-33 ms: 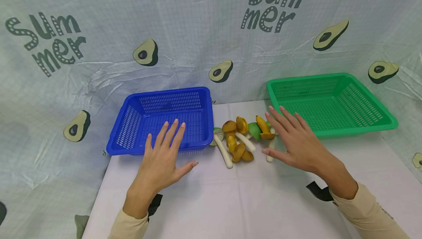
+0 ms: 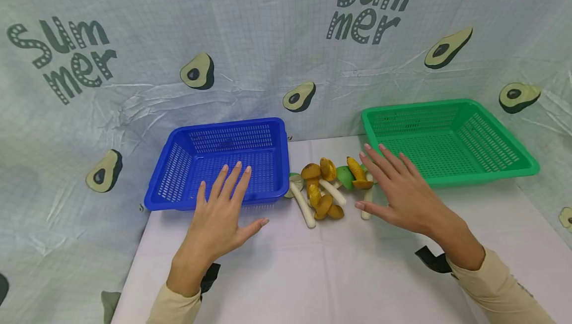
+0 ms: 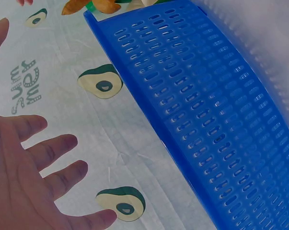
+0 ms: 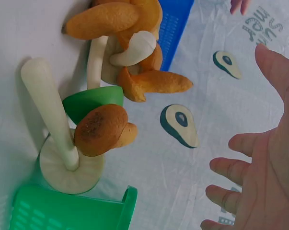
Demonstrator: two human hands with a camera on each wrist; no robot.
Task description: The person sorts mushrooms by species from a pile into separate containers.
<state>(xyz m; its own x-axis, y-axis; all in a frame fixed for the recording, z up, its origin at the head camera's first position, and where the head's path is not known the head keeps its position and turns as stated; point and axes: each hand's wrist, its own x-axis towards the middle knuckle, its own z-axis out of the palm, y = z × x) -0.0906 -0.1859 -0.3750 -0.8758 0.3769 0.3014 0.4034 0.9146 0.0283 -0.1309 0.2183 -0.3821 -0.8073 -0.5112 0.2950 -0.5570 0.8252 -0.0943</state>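
Observation:
My left hand (image 2: 220,225) hovers with spread fingers over the near edge of a blue basket (image 2: 153,185) and holds nothing. Likewise spread and free of any object, my right hand (image 2: 406,200) is above the table between a mushroom pile and a green basket (image 2: 505,177). Toy-like mushrooms lie heaped between the baskets, some with brown caps (image 2: 311,170), others with green caps (image 2: 345,177) and white stems. One white-stemmed mushroom (image 2: 305,207) points toward me. In the right wrist view, a brown mushroom (image 4: 101,129) leans by a white stem (image 4: 48,105).
A white cloth (image 2: 313,274) covers the table. Behind it hangs a pale sheet (image 2: 250,31) printed with avocados and lettering. Both baskets stand at the back, against or close to this sheet, their insides showing only mesh.

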